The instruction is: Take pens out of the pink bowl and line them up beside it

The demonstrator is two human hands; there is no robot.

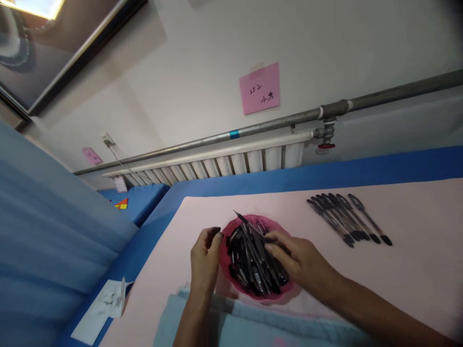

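1. Head view, hands: the right hand (298,260) pinches a pen (251,225) between thumb and fingers, its point angled up and left over the bowl (224,262). The left hand (203,260), beside the rim, has thumb and fingertips nearly together on a small dark piece (216,229), probably a cap.
2. Head view, handling: the pen looks light, stiff and smooth, perhaps a little slippery; the middle of the barrel should give the surest hold, clear of the narrow tip.
3. Head view, surroundings: loose pens (255,262) crowd the bowl, crossing one another beneath the held pen and likely to snag. A row of pens (338,219) lies rightward on the pink sheet (419,226); folded blue cloth (249,325) sits nearest the wearer.
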